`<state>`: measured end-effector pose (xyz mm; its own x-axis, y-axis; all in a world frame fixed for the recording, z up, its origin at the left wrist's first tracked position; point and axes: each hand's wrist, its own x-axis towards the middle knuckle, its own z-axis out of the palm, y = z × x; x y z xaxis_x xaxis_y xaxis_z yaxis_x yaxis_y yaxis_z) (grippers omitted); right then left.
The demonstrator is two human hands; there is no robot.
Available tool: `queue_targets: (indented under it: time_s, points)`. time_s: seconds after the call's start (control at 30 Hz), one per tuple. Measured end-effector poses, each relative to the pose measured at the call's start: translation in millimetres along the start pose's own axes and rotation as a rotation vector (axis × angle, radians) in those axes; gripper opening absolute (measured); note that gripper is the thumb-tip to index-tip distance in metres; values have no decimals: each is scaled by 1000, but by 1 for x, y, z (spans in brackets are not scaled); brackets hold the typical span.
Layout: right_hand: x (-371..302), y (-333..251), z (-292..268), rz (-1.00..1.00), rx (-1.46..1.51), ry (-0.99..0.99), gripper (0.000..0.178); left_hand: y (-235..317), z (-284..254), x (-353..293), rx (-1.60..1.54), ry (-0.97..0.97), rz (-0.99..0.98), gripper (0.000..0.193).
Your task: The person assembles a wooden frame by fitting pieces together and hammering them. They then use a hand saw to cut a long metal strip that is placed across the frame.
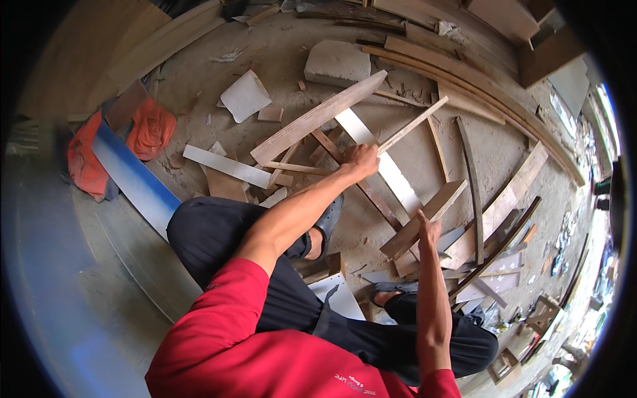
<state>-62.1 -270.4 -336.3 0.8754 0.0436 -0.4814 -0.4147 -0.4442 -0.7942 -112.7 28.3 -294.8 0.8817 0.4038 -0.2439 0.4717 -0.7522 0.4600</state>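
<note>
The short wooden board [434,211] is in front of the person, slanting away to the right above scraps on the floor [192,89]. The right hand [430,231] pinches its near side, thumb against the wood (the other fingers are partly hidden). Farther left, the left hand [361,161] has its fingers curled tightly around one end of a thin wooden strip [415,125], which slants up and to the right. Beneath these, a white board [393,174] runs between the two hands. Past the left hand lies a long brownish plank [320,116], its far end near a pale block [337,61]. A pale square sheet [245,97] sits left of that, and farther out an orange cloth [151,129] lies beside a blue-and-white panel [129,166].
</note>
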Motion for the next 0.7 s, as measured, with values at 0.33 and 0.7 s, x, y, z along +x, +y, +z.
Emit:
queue_targets:
  time_s: [0.33,0.7]
  points:
    - [27,-83,-71,74,-137,58,23,-115,-285,-14,-723,657,-35,33]
    - [-17,-138,-246,-1,-245,223,36,-174,1,-23,-81,-135,-491,122]
